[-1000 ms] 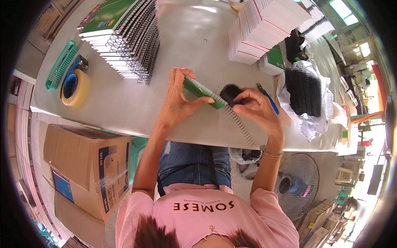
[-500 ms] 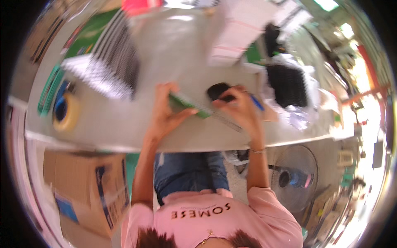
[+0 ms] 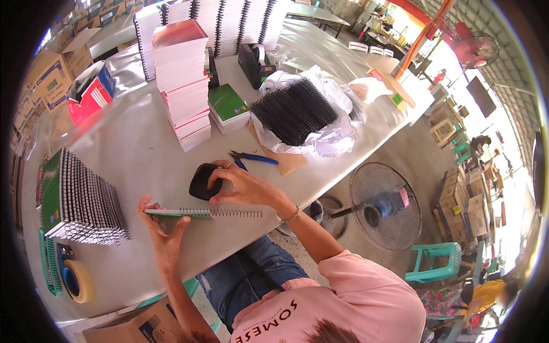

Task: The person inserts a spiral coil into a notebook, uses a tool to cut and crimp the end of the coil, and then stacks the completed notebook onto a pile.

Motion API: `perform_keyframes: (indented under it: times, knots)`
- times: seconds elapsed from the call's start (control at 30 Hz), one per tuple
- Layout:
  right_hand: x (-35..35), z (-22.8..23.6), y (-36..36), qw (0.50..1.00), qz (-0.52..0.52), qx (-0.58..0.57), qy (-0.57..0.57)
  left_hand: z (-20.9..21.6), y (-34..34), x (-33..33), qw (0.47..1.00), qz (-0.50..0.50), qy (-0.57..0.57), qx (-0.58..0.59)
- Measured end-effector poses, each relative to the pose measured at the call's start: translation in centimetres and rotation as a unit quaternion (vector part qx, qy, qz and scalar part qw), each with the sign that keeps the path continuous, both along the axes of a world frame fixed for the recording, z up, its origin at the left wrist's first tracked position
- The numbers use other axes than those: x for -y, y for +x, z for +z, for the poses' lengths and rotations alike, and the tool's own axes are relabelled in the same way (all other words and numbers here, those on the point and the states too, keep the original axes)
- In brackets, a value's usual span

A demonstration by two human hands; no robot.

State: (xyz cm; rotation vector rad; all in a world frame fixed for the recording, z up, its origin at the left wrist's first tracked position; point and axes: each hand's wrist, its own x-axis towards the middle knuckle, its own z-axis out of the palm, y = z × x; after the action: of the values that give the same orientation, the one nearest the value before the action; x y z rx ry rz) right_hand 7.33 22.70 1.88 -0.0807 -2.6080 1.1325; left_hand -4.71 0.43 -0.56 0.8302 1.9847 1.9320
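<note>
A thin green-covered notebook is pinched between the thumb and fingers of my left hand, its page edges facing up. From its right end sticks out a dark wire spiral coil, lying along the edge of the notebook. My right hand is bent around the right side of a rounded black object whose kind I cannot make out. Behind that hand, blue-handled cutting pliers rest on the table.
Spiral-bound notebooks stand in a row at left, near a tape roll. Farther back rise a tall paper stack, a green-topped pad pile and a tape dispenser. Black coils lie on white plastic. A fan stands beyond the table edge.
My view has turned, so more of the table's far side and the room shows. My left hand still holds the notebook, and my right hand stays at the black object.
</note>
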Motion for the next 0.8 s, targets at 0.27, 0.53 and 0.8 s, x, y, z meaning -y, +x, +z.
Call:
perform_keyframes:
  times: [0.27, 0.53, 0.8]
  knots:
    - [1.0, 1.5, -0.6, 0.93, 0.115, 0.082, -0.339, 0.5, 0.1, 0.2, 1.0, -0.019, 0.008, 0.021]
    - [0.7, 3.2, -0.5, 0.867, 0.226, 0.09, -0.435, 0.3, 0.1, 0.1, 0.999, -0.028, 0.024, 0.015]
    - [0.1, 3.4, -1.5, 0.931, 0.174, 0.108, -0.301, -0.3, -0.3, 0.4, 0.999, -0.028, 0.025, 0.001]
